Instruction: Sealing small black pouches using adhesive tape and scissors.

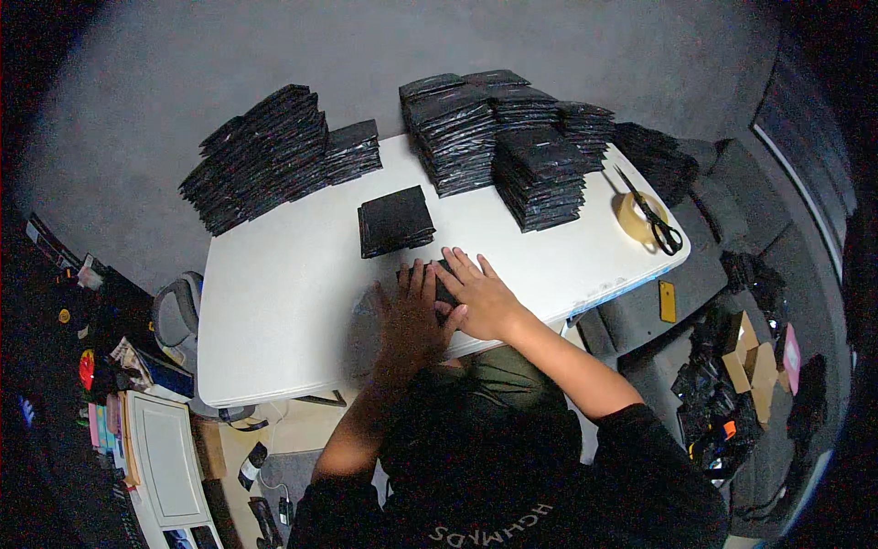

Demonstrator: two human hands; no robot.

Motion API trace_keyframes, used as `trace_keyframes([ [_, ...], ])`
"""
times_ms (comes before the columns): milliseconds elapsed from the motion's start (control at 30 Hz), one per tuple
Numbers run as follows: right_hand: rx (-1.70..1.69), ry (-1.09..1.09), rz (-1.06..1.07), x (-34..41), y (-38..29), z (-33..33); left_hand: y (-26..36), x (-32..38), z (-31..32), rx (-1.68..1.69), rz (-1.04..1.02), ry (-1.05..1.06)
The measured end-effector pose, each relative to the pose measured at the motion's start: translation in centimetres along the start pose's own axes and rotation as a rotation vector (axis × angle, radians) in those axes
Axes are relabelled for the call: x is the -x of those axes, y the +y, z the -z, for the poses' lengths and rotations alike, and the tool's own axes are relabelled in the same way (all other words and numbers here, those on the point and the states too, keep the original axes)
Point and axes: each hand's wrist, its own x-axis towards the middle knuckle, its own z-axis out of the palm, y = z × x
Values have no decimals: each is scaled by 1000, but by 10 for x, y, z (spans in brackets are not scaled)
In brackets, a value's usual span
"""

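Both of my hands lie flat near the front edge of a white table [274,295], over a dark folded packet [445,291]. My left hand [415,322], in deep shadow, rests on its left part. The fingers of my right hand [481,296] are spread over its right part, with the thumb close to my left hand. Most of this packet is hidden under the hands. Just beyond my fingertips sits a low pile of flat black plastic packets [396,218].
Tall stacks of black packets stand at the back left [267,158] and back right [456,130], with a nearer stack [538,175]. Black-handled scissors [648,209] lean on a tape roll [632,219] at the right. A yellow phone [667,302] lies on the grey sofa [617,329].
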Motion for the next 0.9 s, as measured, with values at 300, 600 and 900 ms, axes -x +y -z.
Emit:
trace_keyframes([
  [300, -61, 31, 17, 9, 2, 2, 3, 1, 6, -20, 0, -23],
  [600, -112, 110, 135, 29, 7, 12, -8, 8, 10, -60, 20, 26],
  [900, -390, 285, 45, 41, -8, 21, -75, 82, 40, 245, 147, 124],
])
